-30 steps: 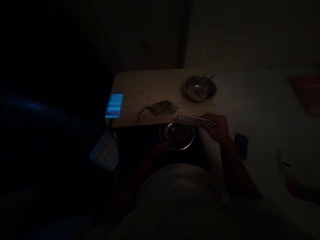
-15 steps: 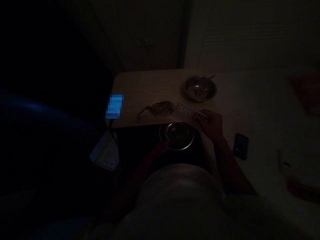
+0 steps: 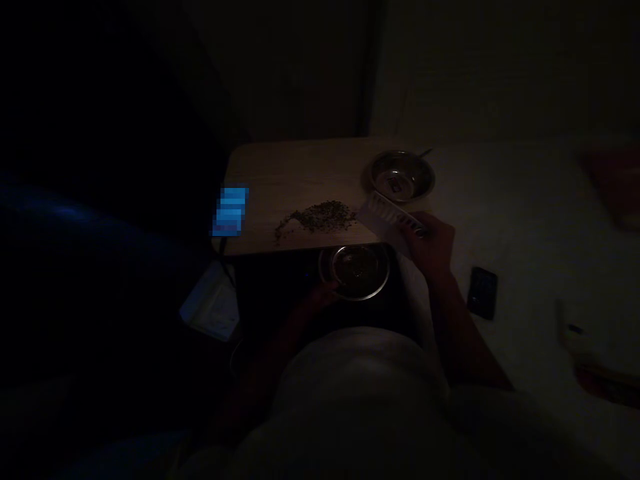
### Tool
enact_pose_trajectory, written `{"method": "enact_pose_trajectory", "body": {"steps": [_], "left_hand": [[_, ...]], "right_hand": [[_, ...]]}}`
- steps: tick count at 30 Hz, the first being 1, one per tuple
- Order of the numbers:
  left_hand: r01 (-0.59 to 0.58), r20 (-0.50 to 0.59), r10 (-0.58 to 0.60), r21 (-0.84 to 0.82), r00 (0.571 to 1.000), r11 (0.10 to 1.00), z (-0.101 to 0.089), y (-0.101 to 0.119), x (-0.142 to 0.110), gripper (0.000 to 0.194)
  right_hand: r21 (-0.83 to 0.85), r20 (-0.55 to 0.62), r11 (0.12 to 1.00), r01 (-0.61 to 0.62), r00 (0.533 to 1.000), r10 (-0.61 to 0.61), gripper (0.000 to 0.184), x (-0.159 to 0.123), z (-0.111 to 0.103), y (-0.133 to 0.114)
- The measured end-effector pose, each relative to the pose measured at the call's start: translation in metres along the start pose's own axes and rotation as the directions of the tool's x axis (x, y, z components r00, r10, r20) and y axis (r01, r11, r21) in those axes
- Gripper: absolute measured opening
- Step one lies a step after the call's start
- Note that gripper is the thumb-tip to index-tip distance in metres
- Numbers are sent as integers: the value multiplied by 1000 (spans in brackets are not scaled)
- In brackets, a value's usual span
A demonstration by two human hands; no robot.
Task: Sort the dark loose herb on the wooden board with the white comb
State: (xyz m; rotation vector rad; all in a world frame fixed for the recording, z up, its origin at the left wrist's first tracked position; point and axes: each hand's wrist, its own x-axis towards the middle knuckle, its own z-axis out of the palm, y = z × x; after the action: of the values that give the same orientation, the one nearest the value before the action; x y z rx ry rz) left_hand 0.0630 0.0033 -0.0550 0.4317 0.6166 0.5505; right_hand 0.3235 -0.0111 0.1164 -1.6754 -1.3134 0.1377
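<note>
Head view: our right hand clasps the slotted plate beside the grains on the table; our left hand, apart, is at the bowl below its edge, grip too dark to tell. We should sweep lightly, bowl close under.

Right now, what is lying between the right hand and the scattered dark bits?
In the head view, a pale slotted piece, held in the right hand, lies there, its far end near the dark bits.
</note>
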Motion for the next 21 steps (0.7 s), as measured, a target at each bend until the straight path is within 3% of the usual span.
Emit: {"method": "enact_pose_trajectory", "body": {"steps": [6,14,21], "left_hand": [[-2,4,2,-10,1000,1000,-1,0,1,60],[28,-22,-28,-4,999,1000,-3,0,0,52],[39,-89,-39,5,995,999,0,2,0,54]], "right_hand": [[4,61,1000,9,998,-9,19,-2,-2,-3],[32,73,999,14,997,-17,17,-2,-4,-8],[4,113,1000,-4,994,4,17,-4,-5,-11]]}}
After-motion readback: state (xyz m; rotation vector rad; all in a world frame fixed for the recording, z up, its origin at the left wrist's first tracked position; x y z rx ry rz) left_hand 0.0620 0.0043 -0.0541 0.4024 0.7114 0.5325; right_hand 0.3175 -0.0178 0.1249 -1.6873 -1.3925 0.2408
